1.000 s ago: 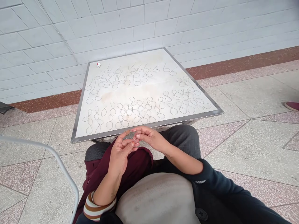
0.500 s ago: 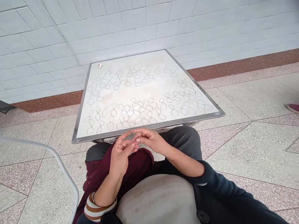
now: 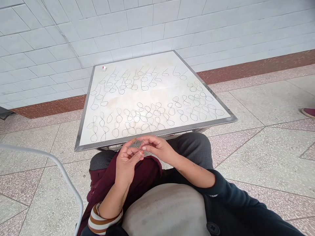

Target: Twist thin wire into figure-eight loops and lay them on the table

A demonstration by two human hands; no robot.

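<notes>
Above my lap, just in front of the table's near edge, a thin wire loop [image 3: 140, 141] is pinched between both hands. My left hand [image 3: 127, 159] grips it from the left, thumb and fingers closed on the wire. From the right, my right hand [image 3: 157, 147] holds its other side between thumb and fingertips. The lower part of the wire is mostly hidden by my fingers. Beyond, figure-eight wire pieces [image 3: 147, 118] lie spread over the front half of the white table [image 3: 152, 95]. Farther back are single wire loops with straight tails [image 3: 145, 78].
A small white and red item [image 3: 104, 68] sits at the table's back left corner. The table has a grey metal edge [image 3: 157, 133] and stands by a tiled wall [image 3: 137, 26]. A curved grey bar [image 3: 61, 167] is at my left; a person's shoe [image 3: 308, 112] shows far right.
Both hands stay together on the wire loop, with only slight finger movement. The loop looks tilted a little flatter than before. The view has shifted very slightly.
</notes>
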